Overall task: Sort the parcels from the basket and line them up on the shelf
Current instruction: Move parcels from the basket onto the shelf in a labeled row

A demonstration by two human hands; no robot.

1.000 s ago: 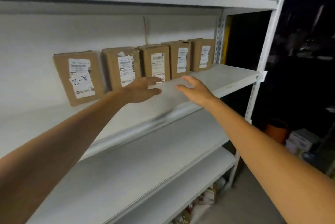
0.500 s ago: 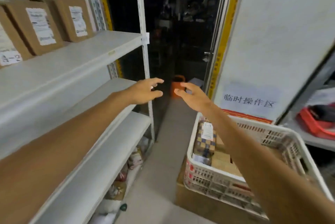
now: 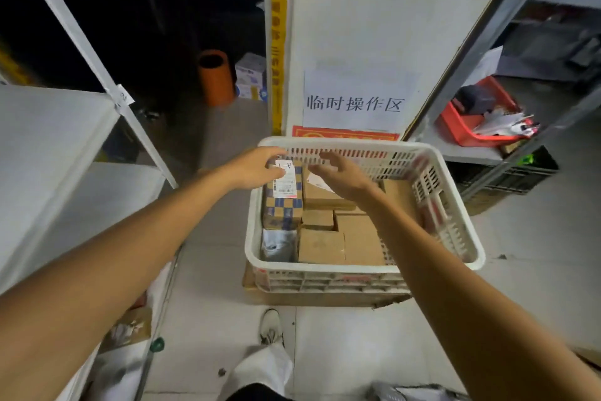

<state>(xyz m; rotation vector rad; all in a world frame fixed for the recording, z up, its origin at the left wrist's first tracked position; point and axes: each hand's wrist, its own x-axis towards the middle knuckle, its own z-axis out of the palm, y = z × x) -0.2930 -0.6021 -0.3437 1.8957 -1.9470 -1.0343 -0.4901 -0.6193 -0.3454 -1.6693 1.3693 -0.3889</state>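
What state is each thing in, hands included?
left hand: at checkered parcel, grip unclear
right hand: open, over basket, empty
checkered parcel: in basket, label up
brown parcels: packed in basket
basket: part full, on a carton
orange pipe: upright, top open

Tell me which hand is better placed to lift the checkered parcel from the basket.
Probably the left hand: its fingers are at the top of the checkered parcel. The right hand hovers open over the brown boxes beside it.
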